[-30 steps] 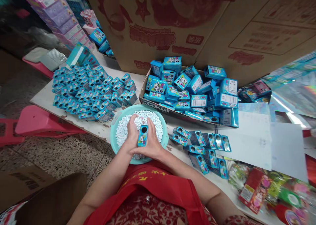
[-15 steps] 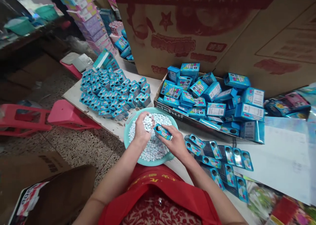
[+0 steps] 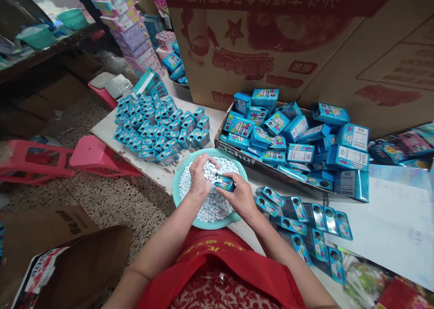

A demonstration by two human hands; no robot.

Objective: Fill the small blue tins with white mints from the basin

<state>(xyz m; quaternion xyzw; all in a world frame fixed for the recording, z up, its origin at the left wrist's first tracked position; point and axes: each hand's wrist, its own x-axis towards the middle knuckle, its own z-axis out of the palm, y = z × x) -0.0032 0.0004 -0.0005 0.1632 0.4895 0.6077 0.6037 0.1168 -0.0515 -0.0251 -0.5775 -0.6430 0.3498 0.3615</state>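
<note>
A pale green basin point(image 3: 176, 193) full of small white candies point(image 3: 213, 209) sits in front of me at the table edge. My left hand point(image 3: 200, 175), cupped over the basin, is closed around a heap of these candies. In my right hand point(image 3: 241, 193) I hold a small blue candy box point(image 3: 225, 183), its hole end turned toward my left hand. Candies from the left palm lie against that end and hide the hole. Right of the basin, several blue boxes point(image 3: 293, 226) with round holes in their tops are set on the table.
Many blue boxes point(image 3: 149, 128) stand packed together on the table point(image 3: 149, 169) at left. A carton tray point(image 3: 271, 169) heaped with blue boxes lies behind the basin, before a big cardboard box point(image 3: 247, 83). Red stools point(image 3: 96, 157) stand at left, an open carton point(image 3: 84, 254) below.
My left hand has tipped its candies over onto the hole end of the box, which was in plain sight before. The whole view has shifted slightly.
</note>
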